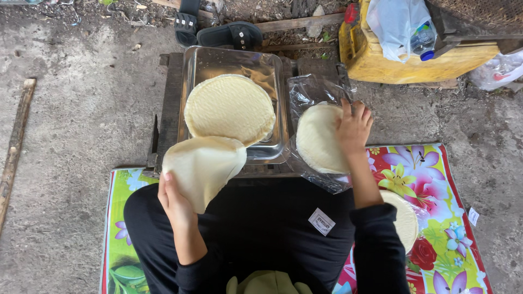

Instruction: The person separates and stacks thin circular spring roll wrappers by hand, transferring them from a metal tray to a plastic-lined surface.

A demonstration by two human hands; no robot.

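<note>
My left hand (pixel 173 200) grips a thin, pale, round flatbread sheet (pixel 202 167) by its lower edge; the sheet bends and hangs in front of a metal tray. In the square metal tray (pixel 272 71) lies a stack of the same round sheets (pixel 229 108). My right hand (pixel 354 126) rests with fingers spread on another stack of round sheets (pixel 318 139), which sits in an open clear plastic bag (pixel 310 87) just right of the tray. One more round sheet (pixel 404 218) lies by my right elbow, partly hidden by my sleeve.
The tray sits on a low dark wooden stand (pixel 169 103). I sit on a flowered mat (pixel 430 179) over rough concrete. A yellow container (pixel 414 65) with a plastic bag and bottle stands at back right. Black sandals (pixel 229 32) lie behind the tray; a wooden stick (pixel 15 141) at left.
</note>
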